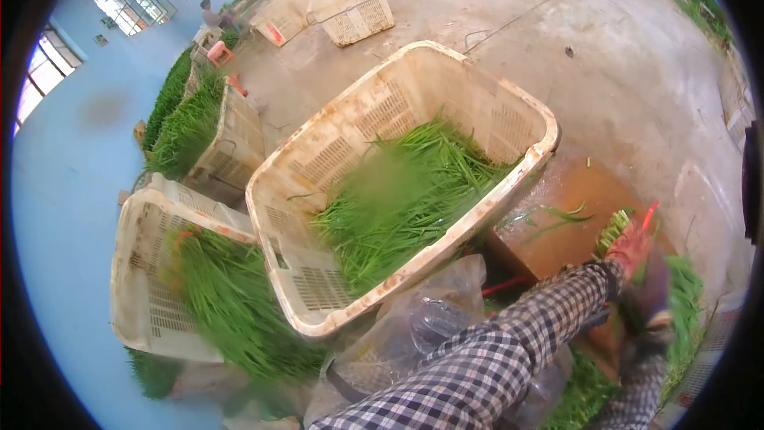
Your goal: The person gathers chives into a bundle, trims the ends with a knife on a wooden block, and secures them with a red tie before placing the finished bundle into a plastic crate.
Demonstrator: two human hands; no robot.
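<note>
My left hand (629, 250), its arm stretched to the right, grips a bunch of green stalks (613, 232) whose pale cut ends point up and left. The bunch's leafy part (683, 302) hangs down past the hands on the right. A thin red strip (651, 215) sticks up beside my left fingers. My right hand (657, 291) is close below the left one, dark and smeared by motion, so its fingers do not show clearly. Both hands are over the right side of a wet brown board (577, 203), where a few loose green leaves (567, 213) lie.
A big dirty-white crate (406, 267) part-filled with cut greens (418, 191) stands ahead. Left of it, a tipped crate (139, 271) spills more greens (231, 295). A clear plastic bag (430, 310) lies under my left arm. Further crates (354, 16) and a distant person (209, 16) are behind.
</note>
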